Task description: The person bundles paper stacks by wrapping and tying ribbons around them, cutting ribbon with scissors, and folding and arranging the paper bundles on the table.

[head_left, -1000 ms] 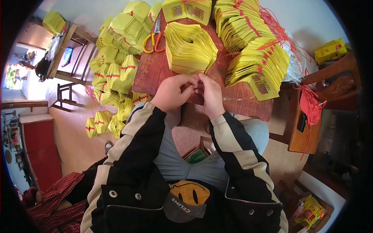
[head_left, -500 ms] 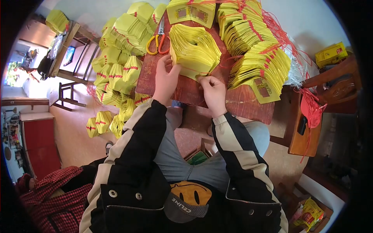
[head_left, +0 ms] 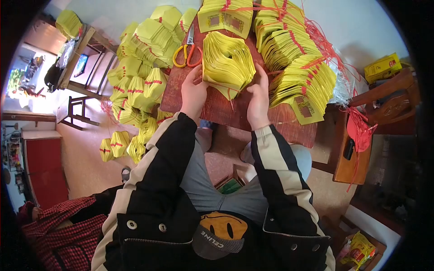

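Observation:
A thick bundle of folded yellow paper point(head_left: 228, 61) stands on the red wooden table in front of me, its sheets fanned around a hollow middle. My left hand point(head_left: 193, 92) grips its left side, the fingers partly hidden by the paper. Against the right side, my right hand point(head_left: 258, 101) holds the bundle with fingers stretched along it and the thumb toward the near corner. A thin red strand point(head_left: 232, 105) hangs from the bundle's near edge. Scissors point(head_left: 187, 52) with orange and yellow handles lie just left of the bundle.
Stacked yellow paper bundles point(head_left: 300, 77) with red bands line the table's right side. Another bundle point(head_left: 225, 20) lies behind. Many more point(head_left: 149, 45) are piled left of the table. Red strings point(head_left: 321, 34) tangle at the back right. A person in a checked garment point(head_left: 68, 230) is at lower left.
My right hand has left the red strand at the near edge and moved up to the bundle's right side, fingers opening out. The bundle has turned, its near corner now facing me.

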A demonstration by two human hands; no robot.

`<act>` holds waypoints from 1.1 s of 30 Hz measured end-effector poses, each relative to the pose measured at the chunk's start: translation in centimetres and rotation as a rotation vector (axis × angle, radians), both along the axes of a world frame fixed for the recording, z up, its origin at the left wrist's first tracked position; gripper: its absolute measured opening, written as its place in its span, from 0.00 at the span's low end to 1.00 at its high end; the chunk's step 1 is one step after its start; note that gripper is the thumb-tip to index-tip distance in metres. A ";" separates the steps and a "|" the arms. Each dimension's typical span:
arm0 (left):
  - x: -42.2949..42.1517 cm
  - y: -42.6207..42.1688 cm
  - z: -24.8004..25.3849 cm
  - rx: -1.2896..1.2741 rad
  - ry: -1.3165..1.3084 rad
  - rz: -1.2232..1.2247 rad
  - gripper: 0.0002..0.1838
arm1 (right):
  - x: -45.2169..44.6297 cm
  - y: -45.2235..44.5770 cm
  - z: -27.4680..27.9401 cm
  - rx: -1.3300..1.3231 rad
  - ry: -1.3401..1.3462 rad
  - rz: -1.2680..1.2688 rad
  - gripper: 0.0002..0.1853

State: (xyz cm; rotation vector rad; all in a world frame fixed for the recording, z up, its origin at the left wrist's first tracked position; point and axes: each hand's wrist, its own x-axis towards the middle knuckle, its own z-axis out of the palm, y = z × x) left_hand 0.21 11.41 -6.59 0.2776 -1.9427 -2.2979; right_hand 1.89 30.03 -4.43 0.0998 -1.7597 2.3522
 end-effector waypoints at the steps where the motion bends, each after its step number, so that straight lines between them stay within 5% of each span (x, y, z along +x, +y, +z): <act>1: 0.0 0.1 0.3 -0.012 -0.043 0.005 0.29 | -0.8 0.2 -0.2 0.003 0.006 0.000 0.36; 5: -0.7 -1.5 -0.2 -0.019 -0.222 0.009 0.26 | -3.9 0.0 -1.4 -0.195 0.012 0.170 0.32; 8: -1.4 -1.9 0.7 0.136 -0.017 0.242 0.25 | -5.6 -0.9 -0.3 -0.250 -0.045 0.022 0.29; 12: -1.6 0.9 0.9 -0.038 0.064 0.066 0.22 | -9.4 -0.6 1.1 -0.200 -0.179 0.196 0.27; 15: -3.2 0.5 -3.8 -0.073 -0.039 0.072 0.22 | -10.2 -0.7 1.3 -0.280 -0.286 0.313 0.27; 17: -3.0 0.0 -3.3 -0.120 -0.040 0.078 0.21 | -9.1 -1.0 1.6 -0.053 -0.224 0.232 0.28; 23: -2.1 0.4 -0.7 0.221 -0.118 0.124 0.24 | -8.5 0.7 -0.5 -0.157 -0.271 0.139 0.27; 25: -2.2 0.7 -0.7 0.387 -0.051 0.109 0.24 | -7.8 0.1 -0.4 -0.181 -0.325 0.007 0.36; 30: -1.0 1.4 3.3 0.605 0.059 -0.006 0.24 | -5.7 -1.9 0.6 -0.217 -0.253 0.247 0.33; 32: -0.5 1.2 4.4 0.282 0.124 -0.020 0.24 | -4.3 -2.4 1.5 0.221 -0.148 0.021 0.31; 33: -0.9 1.0 4.0 0.285 0.113 -0.025 0.24 | -4.2 -2.7 1.1 0.223 -0.159 0.015 0.31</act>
